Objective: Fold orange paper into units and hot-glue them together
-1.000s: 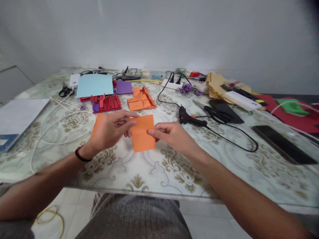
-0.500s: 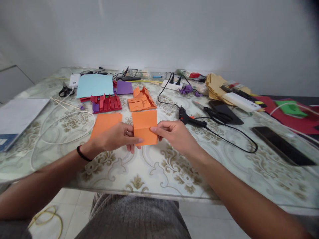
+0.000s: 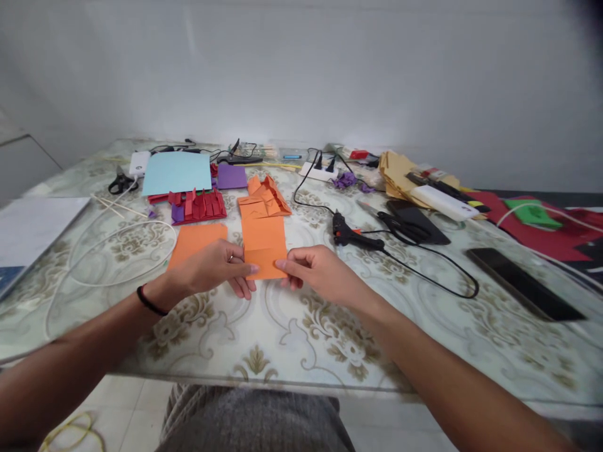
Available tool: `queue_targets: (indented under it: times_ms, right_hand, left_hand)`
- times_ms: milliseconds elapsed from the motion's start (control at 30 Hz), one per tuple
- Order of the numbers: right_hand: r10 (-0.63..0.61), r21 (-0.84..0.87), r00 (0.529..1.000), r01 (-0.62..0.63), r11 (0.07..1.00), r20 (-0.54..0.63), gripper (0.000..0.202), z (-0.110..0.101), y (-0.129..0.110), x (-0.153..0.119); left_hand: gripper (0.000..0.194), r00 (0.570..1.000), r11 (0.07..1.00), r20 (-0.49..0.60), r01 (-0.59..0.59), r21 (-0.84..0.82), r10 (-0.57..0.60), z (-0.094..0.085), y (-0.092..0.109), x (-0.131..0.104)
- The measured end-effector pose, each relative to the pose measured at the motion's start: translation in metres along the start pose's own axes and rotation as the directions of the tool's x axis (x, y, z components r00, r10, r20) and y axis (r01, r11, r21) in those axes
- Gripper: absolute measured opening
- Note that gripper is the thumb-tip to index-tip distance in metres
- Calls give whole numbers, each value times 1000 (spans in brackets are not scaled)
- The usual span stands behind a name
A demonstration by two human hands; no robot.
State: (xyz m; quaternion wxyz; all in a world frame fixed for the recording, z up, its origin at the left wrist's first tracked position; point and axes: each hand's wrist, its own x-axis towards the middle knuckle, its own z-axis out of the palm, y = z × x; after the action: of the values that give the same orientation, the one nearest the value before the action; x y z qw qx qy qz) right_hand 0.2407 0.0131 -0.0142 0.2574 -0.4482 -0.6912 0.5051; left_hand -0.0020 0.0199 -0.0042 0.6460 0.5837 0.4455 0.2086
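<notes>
Between my two hands is a piece of orange paper with a crosswise crease, its near part folded over. My left hand pinches the near left side, thumb on top and fingers beneath. At the near right corner my right hand grips it between thumb and fingers. Another orange sheet lies left of it, partly behind my left hand. Just beyond the held paper sit folded orange paper pieces. Folded red paper pieces lie to their left.
On the right are a black glue gun with its cord, black scissors and a phone. A white power strip stands behind. Light blue paper and a looped white cable are at the left.
The far part of the orange paper now lies lower and reaches toward the folded orange pieces. My right hand has slid down to the near corner. The view has tilted slightly up.
</notes>
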Motion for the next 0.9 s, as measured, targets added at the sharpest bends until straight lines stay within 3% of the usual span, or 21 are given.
queue_targets:
  times_ms: [367, 567, 733, 900]
  right_hand:
    - [-18, -81, 1000, 16, 997, -25, 41, 3, 2, 0]
    - [-11, 89, 1000, 9, 996, 20, 33, 1, 5, 2]
    - [14, 239, 1000, -20, 971, 27, 38, 2, 6, 4]
    - [-16, 144, 1000, 18, 989, -19, 33, 2, 4, 2]
  left_hand:
    - [50, 999, 999, -21, 32, -15, -32, 2, 4, -1]
    - [43, 1000, 1000, -17, -14, -11, 14, 1, 3, -1]
    - [34, 998, 998, -45, -45, 33, 47, -1, 0, -1]
    - [35, 996, 991, -52, -66, 117, 73, -2, -3, 0]
